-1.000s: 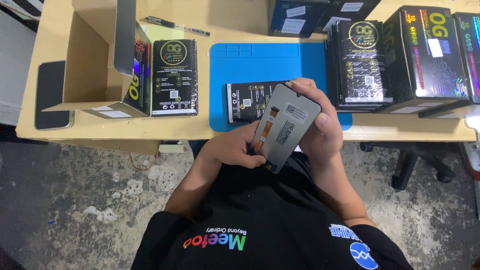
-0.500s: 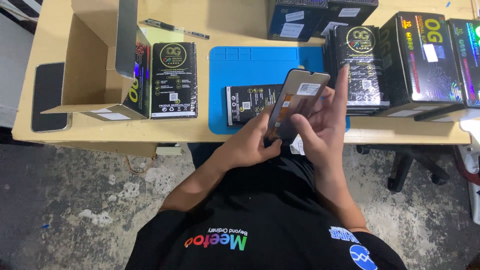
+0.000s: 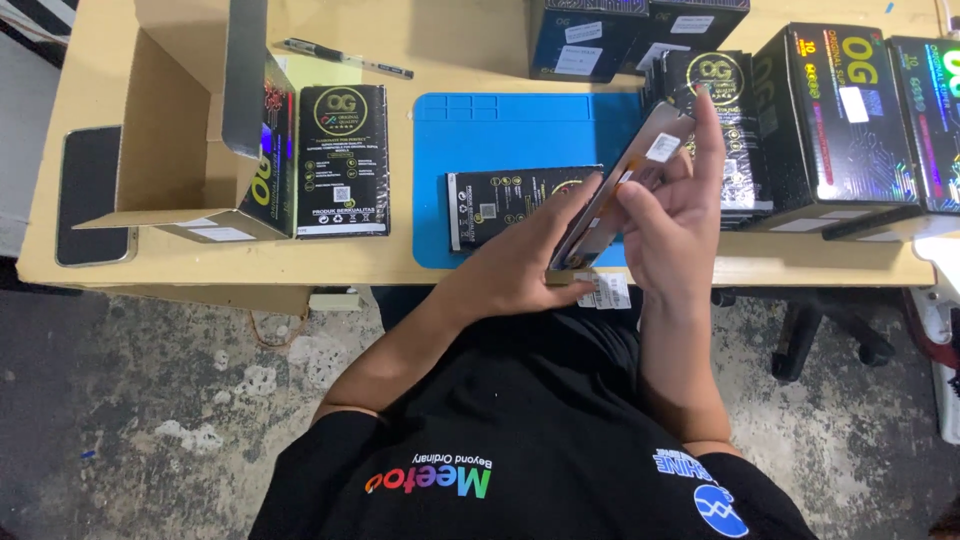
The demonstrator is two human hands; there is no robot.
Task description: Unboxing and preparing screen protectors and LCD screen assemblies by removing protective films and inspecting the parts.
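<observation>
Left hand (image 3: 520,265) gripping low, fingers curled; right hand (image 3: 672,215) raised, index finger extended upward.

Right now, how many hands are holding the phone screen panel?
2: left hand grips the lower end of the phone screen panel; right hand supports its upper part from the right side.
</observation>
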